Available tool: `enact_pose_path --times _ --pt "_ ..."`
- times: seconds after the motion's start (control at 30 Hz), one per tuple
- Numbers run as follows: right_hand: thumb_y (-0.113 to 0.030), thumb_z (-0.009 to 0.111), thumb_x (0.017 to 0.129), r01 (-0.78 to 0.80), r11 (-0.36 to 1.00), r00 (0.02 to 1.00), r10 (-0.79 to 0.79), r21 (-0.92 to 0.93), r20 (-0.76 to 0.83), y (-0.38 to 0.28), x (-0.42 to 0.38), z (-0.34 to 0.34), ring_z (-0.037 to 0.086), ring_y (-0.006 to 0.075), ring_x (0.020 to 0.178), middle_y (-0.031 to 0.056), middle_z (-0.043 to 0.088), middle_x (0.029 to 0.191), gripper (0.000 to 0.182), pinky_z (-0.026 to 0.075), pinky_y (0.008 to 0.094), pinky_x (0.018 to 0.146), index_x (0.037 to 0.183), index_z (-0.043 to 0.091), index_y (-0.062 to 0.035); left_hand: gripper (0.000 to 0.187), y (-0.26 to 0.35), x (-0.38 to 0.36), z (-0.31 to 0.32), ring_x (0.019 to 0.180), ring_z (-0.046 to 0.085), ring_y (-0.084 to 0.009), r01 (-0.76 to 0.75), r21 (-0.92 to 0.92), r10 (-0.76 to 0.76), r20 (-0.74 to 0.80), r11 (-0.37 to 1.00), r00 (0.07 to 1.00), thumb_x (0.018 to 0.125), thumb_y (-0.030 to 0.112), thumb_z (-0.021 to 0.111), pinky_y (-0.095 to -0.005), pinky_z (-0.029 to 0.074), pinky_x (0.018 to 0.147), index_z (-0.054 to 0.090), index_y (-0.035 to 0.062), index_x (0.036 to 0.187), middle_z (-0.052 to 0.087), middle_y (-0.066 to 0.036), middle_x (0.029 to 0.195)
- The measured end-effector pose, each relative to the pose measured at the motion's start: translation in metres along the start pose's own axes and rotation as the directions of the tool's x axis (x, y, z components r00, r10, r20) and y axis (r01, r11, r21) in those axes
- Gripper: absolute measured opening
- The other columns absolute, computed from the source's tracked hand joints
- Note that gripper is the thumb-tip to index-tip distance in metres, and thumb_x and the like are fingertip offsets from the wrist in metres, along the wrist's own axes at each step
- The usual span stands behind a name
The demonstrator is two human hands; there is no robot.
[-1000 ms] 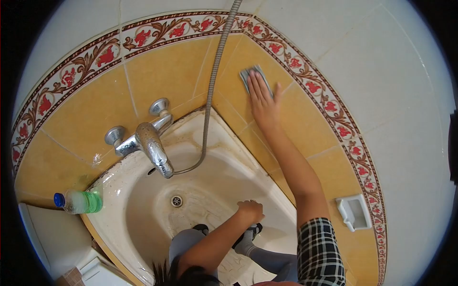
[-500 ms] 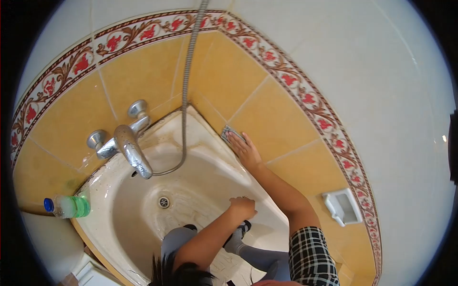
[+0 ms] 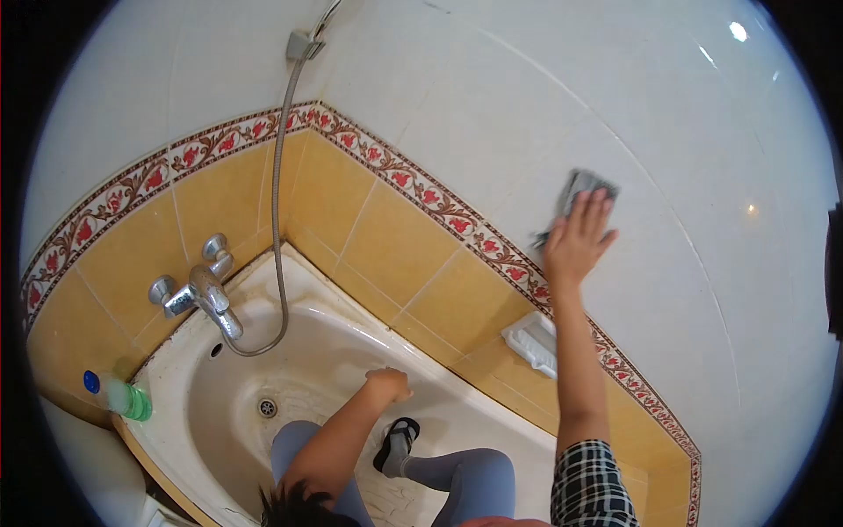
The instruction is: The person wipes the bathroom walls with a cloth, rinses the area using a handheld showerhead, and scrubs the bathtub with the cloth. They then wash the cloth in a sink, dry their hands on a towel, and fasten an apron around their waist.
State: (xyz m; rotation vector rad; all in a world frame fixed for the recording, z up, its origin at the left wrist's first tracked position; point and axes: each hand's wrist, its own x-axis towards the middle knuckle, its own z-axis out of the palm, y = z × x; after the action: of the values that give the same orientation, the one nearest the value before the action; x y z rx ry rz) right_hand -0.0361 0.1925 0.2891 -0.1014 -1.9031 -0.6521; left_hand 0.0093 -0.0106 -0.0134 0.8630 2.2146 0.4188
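Head view: right hand (image 3: 575, 246) (fingers (image 3: 598, 202) slightly spread) holds gray cloth (image 3: 581, 182) against white tile (image 3: 492, 132); left hand (image 3: 389, 385) curled.

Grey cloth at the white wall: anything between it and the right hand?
Nothing visible: the right hand has its fingers over the grey cloth, against the white wall. The soap dish sits lower, by the forearm, not between them.

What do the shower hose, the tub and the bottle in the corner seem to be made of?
Shower hose: probably metal, greyish with a dull sheen, going by its fine ribbing.
Tub: glossy off-white, likely acrylic or enamel; its smooth moulded curves and highlights fit either.
Bottle: clear, thin-looking plastic, judging by the green liquid showing through.
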Motion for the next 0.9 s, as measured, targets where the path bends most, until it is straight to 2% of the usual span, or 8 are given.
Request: enact_pose_path --times 0.17,0.27,0.3,0.43,0.53,0.67,0.77,0.9 --pt "-0.010 0.052 0.088 0.229 0.910 0.892 -0.338 0.345 0.300 -0.045 -0.083 0.010 0.029 0.0213 0.139 0.0050 0.032 0.151 0.054 0.020 0.0584 0.109 0.140 0.042 -0.0174 0.049 -0.021 0.016 0.016 0.115 0.054 -0.0356 -0.176 0.010 0.176 -0.064 0.984 0.982 0.089 0.040 0.053 -0.0447 0.043 0.096 0.058 0.0042 0.122 0.059 -0.020 0.122" --pt "-0.013 0.050 0.091 0.009 0.832 0.911 -0.236 0.555 0.338 -0.072 -0.105 -0.003 0.034 0.0277 0.136 0.0101 0.040 0.145 0.042 0.025 0.0537 0.108 0.133 0.050 -0.0115 0.054 -0.022 0.021 0.030 0.123 0.047 -0.0342 -0.499 -0.024 0.410 -0.536 0.867 0.738 0.093 0.034 0.050 -0.0401 0.040 0.100 0.042 0.0014 0.136 0.048 -0.025 0.131" --pt "-0.014 0.049 0.093 -0.135 0.741 0.907 -0.174 0.658 0.383 -0.081 -0.114 -0.012 0.035 0.0302 0.135 0.0125 0.041 0.144 0.039 0.026 0.0514 0.109 0.131 0.051 -0.0096 0.053 -0.006 0.011 0.023 0.125 0.045 -0.0318 -0.563 -0.229 0.287 -0.675 0.794 0.680 0.096 0.031 0.046 -0.0386 0.038 0.102 0.036 0.0015 0.139 0.045 -0.023 0.135" --pt "-0.016 0.045 0.096 -0.469 0.343 0.817 -0.181 0.814 0.548 -0.110 -0.170 -0.054 0.046 0.0392 0.120 0.0217 0.051 0.129 0.033 0.036 0.0412 0.102 0.124 0.054 -0.0011 0.050 0.044 -0.010 0.005 0.126 0.043 -0.0270 -0.877 -0.478 -0.166 -0.870 0.054 0.464 0.100 0.028 0.037 -0.0370 0.034 0.104 0.027 0.0052 0.144 0.042 -0.011 0.140" --pt "-0.019 0.042 0.099 -0.583 0.232 0.737 -0.253 0.779 0.627 -0.121 -0.193 -0.106 0.052 0.0350 0.115 0.0224 0.050 0.131 0.037 0.039 0.0366 0.098 0.129 0.051 -0.0006 0.048 0.044 -0.043 0.012 0.126 0.043 -0.0206 -0.720 -0.674 -0.080 -0.719 -0.163 0.691 0.102 0.030 0.031 -0.0357 0.034 0.105 0.027 0.0097 0.145 0.041 -0.005 0.141" --pt "-0.022 0.044 0.099 -0.628 -0.078 0.767 -0.234 0.775 0.598 -0.117 -0.191 -0.136 0.056 0.0259 0.108 0.0191 0.052 0.131 0.047 0.042 0.0326 0.093 0.141 0.036 -0.0026 0.045 0.059 -0.083 0.017 0.125 0.044 -0.0199 -0.720 -0.505 -0.119 -0.774 -0.476 0.621 0.100 0.027 0.033 -0.0380 0.036 0.104 0.031 0.0133 0.143 0.042 -0.005 0.140" --pt "-0.024 0.045 0.099 -0.649 -0.295 0.749 -0.087 0.701 0.657 -0.102 -0.202 -0.129 0.055 0.0200 0.108 0.0159 0.054 0.129 0.054 0.042 0.0304 0.093 0.146 0.026 -0.0038 0.050 0.067 -0.097 -0.021 0.131 0.040 -0.0218 -0.727 -0.434 -0.116 -0.813 -0.532 0.571 0.099 0.025 0.034 -0.0366 0.032 0.107 0.024 0.0131 0.147 0.035 -0.007 0.146" --pt "-0.025 0.045 0.099 -0.744 -0.338 0.616 -0.011 0.577 0.788 -0.065 -0.254 -0.113 0.058 0.0177 0.103 0.0132 0.059 0.122 0.053 0.045 0.0298 0.089 0.145 0.028 -0.0034 0.058 0.102 -0.096 -0.115 0.141 0.022 -0.0249 -0.941 -0.290 -0.055 -0.951 -0.177 0.303 0.098 0.025 0.034 -0.0378 0.023 0.112 0.012 0.0080 0.149 0.022 -0.009 0.153"
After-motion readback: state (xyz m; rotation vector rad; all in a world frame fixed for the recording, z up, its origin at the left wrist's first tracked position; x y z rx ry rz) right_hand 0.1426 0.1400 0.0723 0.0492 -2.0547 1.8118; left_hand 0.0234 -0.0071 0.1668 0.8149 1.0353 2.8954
